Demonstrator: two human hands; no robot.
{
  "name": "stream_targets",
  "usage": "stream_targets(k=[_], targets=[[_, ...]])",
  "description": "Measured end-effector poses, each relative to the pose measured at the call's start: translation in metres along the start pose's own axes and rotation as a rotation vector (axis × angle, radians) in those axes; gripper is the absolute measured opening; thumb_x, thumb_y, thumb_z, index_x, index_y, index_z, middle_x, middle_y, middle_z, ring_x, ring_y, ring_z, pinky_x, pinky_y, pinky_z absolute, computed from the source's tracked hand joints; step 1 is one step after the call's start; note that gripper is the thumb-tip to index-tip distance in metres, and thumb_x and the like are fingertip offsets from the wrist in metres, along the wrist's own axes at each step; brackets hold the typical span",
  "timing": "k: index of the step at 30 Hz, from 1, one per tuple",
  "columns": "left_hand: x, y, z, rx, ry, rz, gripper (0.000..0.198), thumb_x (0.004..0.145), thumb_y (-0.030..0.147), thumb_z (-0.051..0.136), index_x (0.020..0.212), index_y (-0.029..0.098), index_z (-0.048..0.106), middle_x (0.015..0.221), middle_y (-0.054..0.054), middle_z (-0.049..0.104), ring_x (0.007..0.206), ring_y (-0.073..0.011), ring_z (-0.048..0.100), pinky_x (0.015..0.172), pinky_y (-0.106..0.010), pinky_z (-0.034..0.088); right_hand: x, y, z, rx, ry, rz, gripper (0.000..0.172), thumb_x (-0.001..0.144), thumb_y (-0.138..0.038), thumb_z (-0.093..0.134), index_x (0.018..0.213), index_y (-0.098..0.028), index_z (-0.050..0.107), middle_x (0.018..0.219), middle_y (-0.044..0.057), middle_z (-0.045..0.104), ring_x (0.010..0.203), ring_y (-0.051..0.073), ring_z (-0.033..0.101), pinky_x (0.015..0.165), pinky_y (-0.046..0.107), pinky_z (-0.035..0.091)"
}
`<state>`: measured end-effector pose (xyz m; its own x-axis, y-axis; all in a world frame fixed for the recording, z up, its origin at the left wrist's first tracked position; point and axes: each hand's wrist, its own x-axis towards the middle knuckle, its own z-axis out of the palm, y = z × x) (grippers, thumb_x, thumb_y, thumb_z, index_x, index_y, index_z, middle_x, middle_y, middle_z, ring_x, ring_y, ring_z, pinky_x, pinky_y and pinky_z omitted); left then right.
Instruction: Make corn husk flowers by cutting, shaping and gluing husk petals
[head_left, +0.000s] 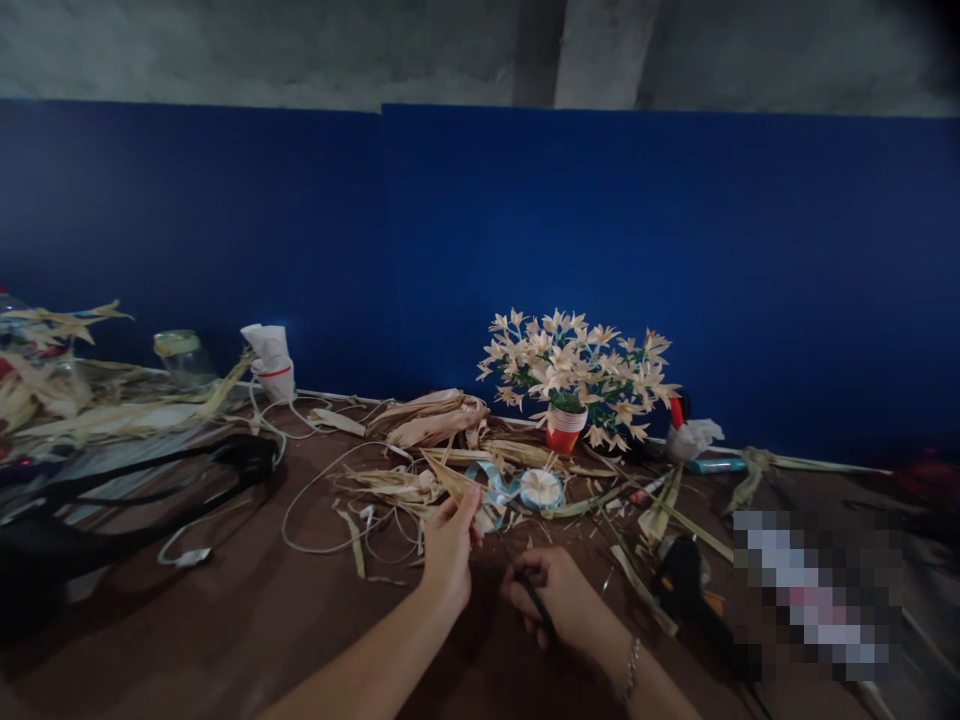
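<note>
In the head view, my left hand (pixel 448 548) pinches a pointed piece of dry corn husk (pixel 450 481) between thumb and fingers, its tip aimed up and left. My right hand (pixel 546 598) is closed around a slim black-handled tool (pixel 537 602); its thin end points up and left towards the husk. The exact kind of tool is hard to make out. Just beyond the hands lies a round blue-edged dish (pixel 541 488) with pale husk bits in it. Beside it is a loop of light blue ribbon or tape (pixel 489 478).
Behind stands a red pot (pixel 564 430) of husk flowers (pixel 570 362). Husk bundles (pixel 439 420) and white cables (pixel 300 548) spread leftward. A black glue gun (pixel 681 580) lies right. Black straps (pixel 150 500), a jar (pixel 185 358) and a white cup (pixel 276 380) occupy the left.
</note>
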<state>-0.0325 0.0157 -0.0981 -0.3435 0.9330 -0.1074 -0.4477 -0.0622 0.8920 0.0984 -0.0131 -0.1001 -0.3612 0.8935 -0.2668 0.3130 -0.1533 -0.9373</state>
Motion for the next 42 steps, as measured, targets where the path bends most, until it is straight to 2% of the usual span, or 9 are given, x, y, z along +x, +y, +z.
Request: stream_targets(k=[11,15,21,26,28,32,34,39,42], targets=[[-0.001,0.003,0.001,-0.002,-0.013,-0.021,0.035,0.057,0.044,0.068,0.054,0.013,0.053,0.037,0.008,0.039,0.033,-0.0027,0.033,0.034,-0.016,0.022,-0.007,-0.007,-0.007,-0.056,0.005,0.007,0.018,0.062,-0.031,0.056,0.068,-0.014,0.054,0.039,-0.008,0.045,0.029,0.004,0.039,0.028,0.014,0.032],[-0.002,0.004,0.002,-0.011,-0.019,-0.051,0.034,0.055,0.043,0.07,0.058,0.012,0.058,0.039,0.007,0.04,0.034,-0.0023,0.032,0.034,-0.015,0.022,-0.007,-0.006,-0.01,-0.058,-0.015,-0.001,0.016,0.063,-0.029,0.054,0.069,-0.014,0.054,0.04,-0.008,0.045,0.03,0.005,0.041,0.029,0.014,0.034],[-0.001,0.003,0.001,-0.02,-0.042,-0.094,0.034,0.055,0.043,0.07,0.063,0.011,0.061,0.042,0.007,0.042,0.035,-0.0021,0.033,0.035,-0.015,0.023,-0.008,-0.003,-0.026,-0.057,-0.115,0.024,0.018,0.062,-0.029,0.057,0.072,-0.015,0.052,0.041,-0.008,0.048,0.031,0.005,0.041,0.03,0.014,0.034],[-0.002,0.007,0.002,-0.043,-0.065,-0.122,0.034,0.055,0.042,0.07,0.068,0.013,0.061,0.046,0.005,0.049,0.038,-0.0046,0.04,0.038,-0.016,0.028,-0.012,-0.004,-0.038,0.088,-0.208,-0.009,0.02,0.062,-0.027,0.062,0.075,-0.015,0.053,0.048,-0.005,0.052,0.039,0.007,0.047,0.035,0.015,0.035],[-0.005,0.008,0.003,-0.046,-0.1,-0.112,0.032,0.056,0.041,0.07,0.069,0.013,0.061,0.051,0.004,0.054,0.042,-0.0058,0.044,0.041,-0.017,0.031,-0.011,-0.005,-0.035,0.164,-0.146,-0.087,0.022,0.064,-0.027,0.063,0.079,-0.016,0.052,0.054,-0.004,0.054,0.044,0.007,0.049,0.039,0.016,0.036],[-0.012,0.009,0.006,-0.018,-0.2,-0.098,0.028,0.058,0.037,0.07,0.073,0.014,0.062,0.058,0.003,0.059,0.048,-0.0075,0.049,0.045,-0.017,0.034,-0.001,-0.004,-0.019,0.299,0.165,-0.353,0.029,0.058,-0.028,0.071,0.077,-0.017,0.052,0.072,-0.002,0.056,0.067,0.011,0.054,0.061,0.02,0.044],[-0.016,0.01,0.008,-0.013,-0.261,-0.114,0.028,0.058,0.035,0.07,0.075,0.014,0.063,0.063,0.001,0.062,0.054,-0.0097,0.053,0.051,-0.019,0.038,0.004,-0.003,-0.012,0.381,0.28,-0.4,0.032,0.057,-0.029,0.073,0.078,-0.018,0.051,0.075,-0.001,0.057,0.072,0.013,0.054,0.065,0.022,0.044],[-0.02,0.01,0.011,-0.01,-0.493,-0.185,0.03,0.059,0.029,0.071,0.083,0.014,0.063,0.078,-0.005,0.066,0.07,-0.016,0.059,0.068,-0.026,0.043,0.006,-0.005,-0.01,0.592,0.334,-0.341,0.038,0.053,-0.034,0.075,0.078,-0.018,0.052,0.068,0.0,0.06,0.061,0.015,0.057,0.052,0.023,0.044],[-0.019,0.004,0.01,-0.015,-0.553,-0.232,0.024,0.059,0.027,0.071,0.076,0.013,0.062,0.07,-0.003,0.065,0.062,-0.0134,0.057,0.063,-0.024,0.042,0.004,-0.008,-0.012,0.635,0.401,-0.332,0.042,0.048,-0.033,0.078,0.078,-0.018,0.052,0.065,0.0,0.06,0.06,0.016,0.058,0.048,0.022,0.043]])
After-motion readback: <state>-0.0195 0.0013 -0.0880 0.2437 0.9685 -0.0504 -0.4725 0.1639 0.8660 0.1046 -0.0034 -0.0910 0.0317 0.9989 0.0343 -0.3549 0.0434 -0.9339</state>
